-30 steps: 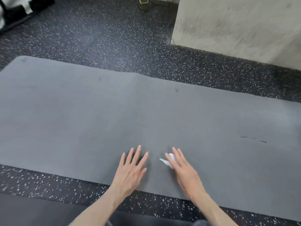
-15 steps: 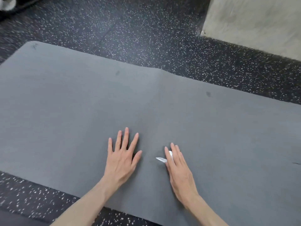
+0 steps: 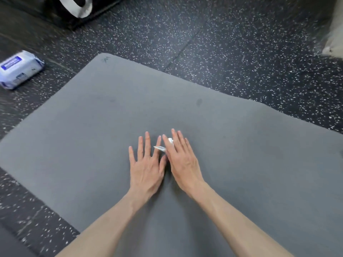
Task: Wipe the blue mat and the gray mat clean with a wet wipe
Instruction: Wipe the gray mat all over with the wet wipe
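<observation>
Both hands have slid together toward the mat's end, right hand (image 3: 182,162) pressing the wet wipe (image 3: 163,147) under flat fingers on the gray mat (image 3: 92,136), left hand (image 3: 145,167) spread flat beside it, steady overlapping strokes look best.

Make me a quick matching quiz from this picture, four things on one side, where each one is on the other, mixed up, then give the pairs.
Things:
1. wet wipe
2. pack of wipes
3. left hand
4. gray mat

Places:
A. on the speckled floor, beyond the mat's far left corner
B. flat on the mat, fingers spread
C. under the right hand
D. spread out on the speckled floor

Pairs: 1-C, 2-A, 3-B, 4-D
</observation>
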